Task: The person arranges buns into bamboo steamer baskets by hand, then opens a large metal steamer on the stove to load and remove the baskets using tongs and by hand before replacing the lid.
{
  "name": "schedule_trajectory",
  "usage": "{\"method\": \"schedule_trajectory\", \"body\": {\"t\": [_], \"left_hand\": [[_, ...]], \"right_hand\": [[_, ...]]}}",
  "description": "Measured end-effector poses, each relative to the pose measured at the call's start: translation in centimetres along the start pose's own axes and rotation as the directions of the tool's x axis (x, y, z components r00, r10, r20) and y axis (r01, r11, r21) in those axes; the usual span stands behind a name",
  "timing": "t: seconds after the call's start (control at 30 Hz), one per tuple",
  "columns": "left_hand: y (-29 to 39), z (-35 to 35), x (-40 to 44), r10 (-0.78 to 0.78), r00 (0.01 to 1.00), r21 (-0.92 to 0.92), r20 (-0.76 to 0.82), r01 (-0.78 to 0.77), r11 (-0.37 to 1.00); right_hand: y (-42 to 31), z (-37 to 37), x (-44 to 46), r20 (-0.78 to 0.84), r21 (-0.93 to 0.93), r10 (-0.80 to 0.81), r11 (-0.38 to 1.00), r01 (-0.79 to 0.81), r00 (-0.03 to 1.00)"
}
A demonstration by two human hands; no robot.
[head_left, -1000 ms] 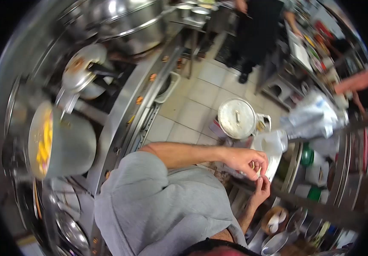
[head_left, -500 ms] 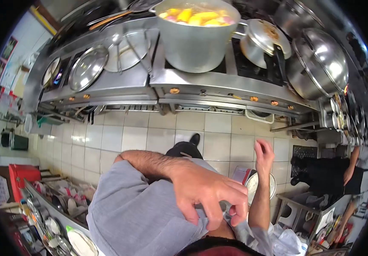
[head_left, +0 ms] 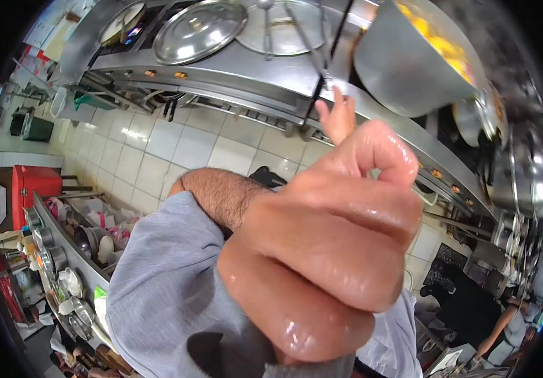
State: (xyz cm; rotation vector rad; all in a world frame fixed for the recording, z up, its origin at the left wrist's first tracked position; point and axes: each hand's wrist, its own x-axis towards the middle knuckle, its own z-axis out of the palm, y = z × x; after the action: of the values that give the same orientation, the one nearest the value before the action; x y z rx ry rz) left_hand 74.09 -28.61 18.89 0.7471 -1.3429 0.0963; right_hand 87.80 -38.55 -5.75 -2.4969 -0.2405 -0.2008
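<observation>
Two bare hands are seen, both on the near side of the big pot (head_left: 403,69). The left hand (head_left: 322,239) is clenched, skin wet and glossy, raised close to the camera; whether anything small is pinched inside cannot be told. The right hand (head_left: 340,120) is released, fingers spread, held near the stove edge (head_left: 246,79) beside the pot; contact is unclear. The pot is seated on the stove, already filled with yellow pieces (head_left: 441,44) and left uncovered. A domed lid (head_left: 202,31) is laid well left of the pot. How far the pieces are cooked, and what is left, cannot be judged.
</observation>
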Motion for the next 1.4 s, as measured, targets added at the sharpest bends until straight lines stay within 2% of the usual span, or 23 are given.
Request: {"method": "schedule_trajectory", "body": {"t": [0.03,0.1,0.17,0.2,0.27,0.37,0.4,0.5,0.6,0.63,0.7,0.83,0.87,0.93,1.03,1.1,1.17,1.2,1.23,1.27,1.3,1.37,1.4], "left_hand": [[1.1,-1.6,-0.4,0.0,1.0,-0.01,-0.009,0.0,1.0],[3.3,-4.6,-1.4,-0.004,0.999,-0.006,-0.036,0.004,1.0],[5.5,-7.3,-1.8,0.001,0.998,0.007,-0.06,-0.001,1.0],[6.6,-8.5,-1.7,0.005,0.997,0.01,-0.072,-0.005,1.0],[8.0,-10.7,-1.8,0.006,0.995,0.016,-0.095,-0.005,1.0],[8.6,-12.9,-1.9,0.009,0.995,0.001,-0.101,-0.008,1.0],[8.4,-13.3,-2.0,0.001,0.996,-0.023,-0.089,-0.003,1.0],[7.9,-14.3,-1.9,-0.001,0.999,-0.084,-0.046,-0.003,0.996],[8.6,-15.2,-1.8,0.003,0.999,-0.136,-0.035,-0.007,0.991],[8.9,-15.6,-1.8,0.007,1.0,-0.148,-0.031,-0.011,0.989],[10.4,-16.5,-1.6,0.024,0.999,-0.145,-0.039,-0.029,0.989],[11.5,-16.6,-1.2,0.048,0.998,-0.179,-0.027,-0.052,0.983],[11.6,-16.7,-1.2,0.049,0.999,-0.192,-0.019,-0.052,0.98],[11.2,-17.4,-1.3,0.044,0.999,-0.203,-0.003,-0.044,0.978],[10.2,-18.4,-1.5,0.0,0.999,-0.211,0.036,0.008,0.977],[9.1,-19.4,-2.3,-0.089,0.991,-0.134,0.103,0.103,0.986],[7.3,-20.8,-4.2,-0.256,0.958,0.103,0.126,0.244,0.964],[5.6,-21.2,-5.3,-0.383,0.92,0.386,0.084,0.325,0.863],[3.1,-21.3,-7.3,-0.458,0.889,0.631,0.01,0.349,0.692],[1.5,-21.0,-8.7,-0.61,0.792,0.823,-0.036,0.37,0.431],[-0.5,-20.8,-10.9,-0.648,0.76,0.908,-0.047,0.302,0.289],[-2.7,-19.8,-12.0,-0.683,0.73,0.962,0.038,0.159,0.223],[-3.6,-19.1,-12.0,-0.675,0.733,0.959,0.084,0.125,0.254]], "right_hand": [[0.4,2.4,1.5,-0.108,-0.044,-0.002,0.999,-0.002,0.994],[0.1,6.0,3.6,-0.184,-0.19,0.062,0.977,-0.097,0.981],[3.9,12.3,5.7,-0.22,-0.164,0.051,0.982,-0.089,0.974],[2.3,12.4,5.9,-0.212,-0.159,0.046,0.984,-0.081,0.976],[-1.2,10.8,4.8,-0.041,-0.291,0.051,0.955,-0.061,0.998],[-2.6,13.0,3.6,0.088,-0.279,-0.028,0.959,0.052,0.996],[-3.2,13.2,3.6,0.088,-0.287,-0.017,0.957,0.042,0.996],[-4.8,13.2,5.5,-0.078,-0.144,0.158,0.975,-0.168,0.984],[-7.5,12.4,5.5,-0.189,0.032,0.356,0.934,-0.357,0.915],[-10.0,10.0,5.2,-0.117,-0.099,0.287,0.949,-0.299,0.951],[-7.0,12.6,6.7,-0.035,-0.107,0.381,0.918,-0.382,0.924],[-5.5,12.0,4.6,-0.021,-0.102,0.382,0.918,-0.382,0.924],[-8.8,9.2,3.8,0.029,0.129,0.439,0.889,-0.439,0.898],[-5.5,9.5,2.1,0.078,0.345,0.489,0.805,-0.483,0.869],[-4.4,9.7,0.0,0.208,0.679,0.539,0.521,-0.518,0.816],[-4.4,8.1,1.2,0.216,0.864,0.531,0.287,-0.414,0.819],[-5.8,6.6,0.4,0.164,0.869,0.599,0.287,-0.402,0.784],[-6.3,5.3,-0.3,0.15,0.874,0.576,0.303,-0.38,0.804],[-6.8,4.1,-1.1,0.138,0.876,0.552,0.32,-0.361,0.823],[-7.5,2.7,-2.0,0.166,0.881,0.575,0.279,-0.383,0.801],[-8.2,1.3,-2.9,0.203,0.883,0.589,0.235,-0.406,0.782],[-9.5,-1.7,-5.0,0.216,0.873,0.625,0.221,-0.435,0.75],[-9.6,-3.0,-6.2,0.18,0.887,0.644,0.22,-0.406,0.743]]}}
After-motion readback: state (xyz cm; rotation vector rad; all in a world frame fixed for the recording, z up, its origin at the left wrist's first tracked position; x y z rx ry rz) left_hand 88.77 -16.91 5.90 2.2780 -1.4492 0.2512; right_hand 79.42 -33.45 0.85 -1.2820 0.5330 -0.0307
